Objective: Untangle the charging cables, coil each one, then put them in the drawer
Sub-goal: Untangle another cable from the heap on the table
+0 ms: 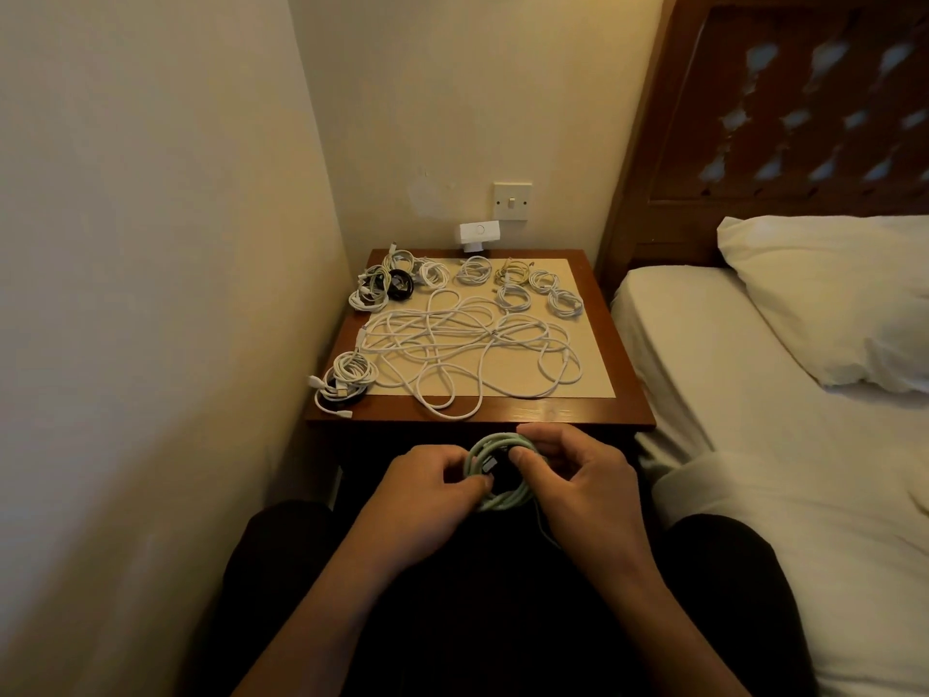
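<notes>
Low in the centre of the frame, the left hand [427, 487] and the right hand [575, 477] hold a pale green cable [504, 499] wound into a coil, fingers [525, 457] curled around its opposite sides, with a thin loose end trailing down below it. Just above them, the wooden surface [502, 414] carries a large tangle of white cable [467, 344] spread across its middle. Coiled cables [387, 286], white and black, sit at its upper left corner, more small white coils [533, 289] at its upper right, and another bundle [347, 378] at its lower left corner. A wall switch [512, 201] is above the surface; a bed [729, 420] with a pillow [829, 294] fills the right of the frame.
</notes>
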Tool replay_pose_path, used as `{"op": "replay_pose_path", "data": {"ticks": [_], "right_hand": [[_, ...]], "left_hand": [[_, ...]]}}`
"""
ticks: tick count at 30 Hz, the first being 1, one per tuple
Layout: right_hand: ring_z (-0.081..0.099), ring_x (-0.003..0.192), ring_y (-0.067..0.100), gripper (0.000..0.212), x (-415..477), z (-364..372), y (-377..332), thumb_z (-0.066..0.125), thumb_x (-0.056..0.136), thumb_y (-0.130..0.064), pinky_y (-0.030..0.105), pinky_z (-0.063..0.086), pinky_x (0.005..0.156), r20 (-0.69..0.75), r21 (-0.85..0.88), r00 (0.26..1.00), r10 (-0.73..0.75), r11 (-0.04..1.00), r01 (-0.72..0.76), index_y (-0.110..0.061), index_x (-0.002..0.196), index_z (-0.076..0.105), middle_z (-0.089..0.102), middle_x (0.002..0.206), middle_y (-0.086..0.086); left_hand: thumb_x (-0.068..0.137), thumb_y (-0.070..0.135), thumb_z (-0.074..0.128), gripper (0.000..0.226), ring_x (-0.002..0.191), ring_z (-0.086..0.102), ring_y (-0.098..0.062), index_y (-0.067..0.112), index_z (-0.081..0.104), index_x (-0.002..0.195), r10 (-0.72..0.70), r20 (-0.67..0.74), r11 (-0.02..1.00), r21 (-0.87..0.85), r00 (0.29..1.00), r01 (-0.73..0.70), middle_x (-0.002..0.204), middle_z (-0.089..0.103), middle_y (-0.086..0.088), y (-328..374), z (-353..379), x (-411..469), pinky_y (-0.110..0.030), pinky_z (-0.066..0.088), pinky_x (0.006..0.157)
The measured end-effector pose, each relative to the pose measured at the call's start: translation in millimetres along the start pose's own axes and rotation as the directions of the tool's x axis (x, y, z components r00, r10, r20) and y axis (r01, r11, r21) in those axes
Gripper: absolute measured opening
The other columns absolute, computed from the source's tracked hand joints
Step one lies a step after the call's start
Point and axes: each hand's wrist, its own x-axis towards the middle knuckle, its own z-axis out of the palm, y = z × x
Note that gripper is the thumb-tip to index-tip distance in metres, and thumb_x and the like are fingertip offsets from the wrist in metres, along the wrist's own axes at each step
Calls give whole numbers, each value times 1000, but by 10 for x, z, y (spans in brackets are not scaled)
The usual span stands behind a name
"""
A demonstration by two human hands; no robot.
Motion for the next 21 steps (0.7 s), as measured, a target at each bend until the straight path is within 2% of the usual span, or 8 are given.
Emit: {"op": "replay_pose_path", "data": {"ticks": [2, 5, 8, 12, 14, 16, 17, 21], "right_hand": [[72, 93, -5, 20, 3, 6, 12, 76, 92, -20, 18, 59, 80, -6, -6, 1000, 15, 1000, -15, -28, 111, 77, 77, 96, -15], [72, 93, -2, 20, 4, -1, 5, 75, 93, -20, 17, 58, 77, 28, 36, 998, 56, 998, -57, -27, 112, 75, 78, 96, -13], [73, 92, 0, 19, 4, -21, -27, 77, 92, -20, 20, 60, 77, 18, 76, 998, 68, 995, -69, -28, 108, 74, 78, 96, -14], [72, 87, 0, 19, -35, 18, -36, 78, 90, -20, 21, 59, 75, 35, 21, 997, 66, 998, -66, -31, 103, 69, 76, 95, -11], [70, 87, 0, 21, -85, 43, -20, 79, 89, -21, 20, 59, 73, 58, -31, 995, 77, 997, -76, -32, 102, 66, 73, 94, -10], [69, 87, 2, 21, -110, 39, 5, 78, 89, -23, 25, 60, 74, 83, -54, 991, 103, 994, -99, -34, 100, 64, 71, 95, -9], [69, 87, 3, 21, -113, 28, 18, 78, 89, -24, 27, 61, 76, 93, -60, 988, 119, 992, -114, -35, 100, 63, 70, 95, -8], [71, 86, 5, 20, -107, -3, 29, 76, 91, -25, 30, 63, 75, 115, -45, 977, 179, 984, -175, -35, 101, 61, 71, 96, -6]], "left_hand": [[96, 23, 69, 11, 92, 73, -14, 23, 79, 102, 2, 74, 976, -219, 997, 14, 96, 78, 0, 5, -9, 6, -33, 58, 85], [96, 3, 60, 20, 91, 74, -17, 4, 76, 108, -16, 230, 746, -645, 973, 164, 102, 77, -11, 49, -15, -32, -23, 58, 77], [90, 2, 61, 27, 94, 70, -18, 1, 73, 113, -19, 251, 595, -775, 968, 212, 105, 73, -13, -35, 22, 33, -27, 58, 80], [86, -6, 62, 35, 105, 71, -29, -2, 70, 121, -34, 211, 532, -824, 977, 196, 114, 74, -20, -29, 113, 59, -33, 59, 89], [91, -3, 65, 24, 103, 73, -26, 2, 73, 113, -68, 103, 671, -731, 992, 122, 108, 76, -17, 7, 150, 22, -26, 60, 83], [90, 7, 74, 16, 94, 71, -10, 17, 77, 103, 7, -140, 935, -351, 990, -56, 98, 77, -1, -19, 172, 16, -14, 55, 74], [88, 13, 78, 17, 91, 68, -3, 25, 77, 99, 97, -254, 982, -130, 962, -134, 95, 73, 7, -41, 170, 10, -11, 51, 72], [87, 16, 79, 23, 90, 64, 0, 28, 73, 106, 414, -355, 906, 252, 839, -340, 96, 69, 17, -49, 173, -9, -15, 51, 77]]}}
